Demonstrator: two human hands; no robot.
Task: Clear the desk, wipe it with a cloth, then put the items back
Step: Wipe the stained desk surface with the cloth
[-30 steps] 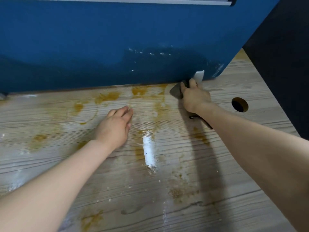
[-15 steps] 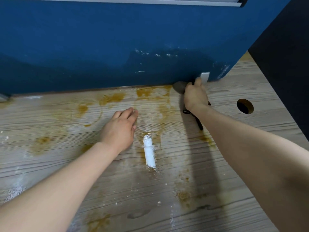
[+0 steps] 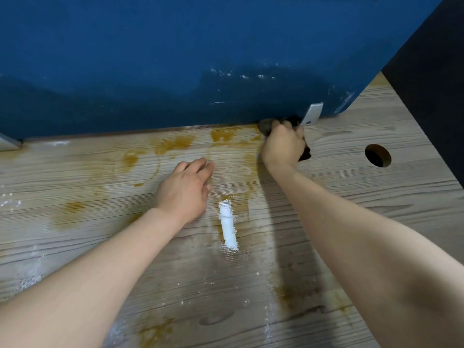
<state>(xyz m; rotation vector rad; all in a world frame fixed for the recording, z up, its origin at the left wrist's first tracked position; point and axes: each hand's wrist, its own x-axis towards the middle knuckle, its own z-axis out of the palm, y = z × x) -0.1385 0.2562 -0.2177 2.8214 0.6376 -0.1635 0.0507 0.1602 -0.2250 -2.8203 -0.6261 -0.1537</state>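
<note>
The right hand [image 3: 282,144] is gripping a dark cloth [image 3: 266,125] with curled fingers, pressing it on the desk [image 3: 376,204] at the foot of the blue partition [image 3: 175,66], just beside a grey bracket [image 3: 311,114]. The cloth is looking bunched and dark, showing on both sides of the hand. The left hand [image 3: 184,190] is lying flat, fingers together, on the stained wood. Compared with a second ago, both hands are staying almost in the same places.

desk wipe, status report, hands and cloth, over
Right hand grips dark cloth at the blue partition's base. Left hand flat on desk. Brown stains remain; nothing blocking.
</note>
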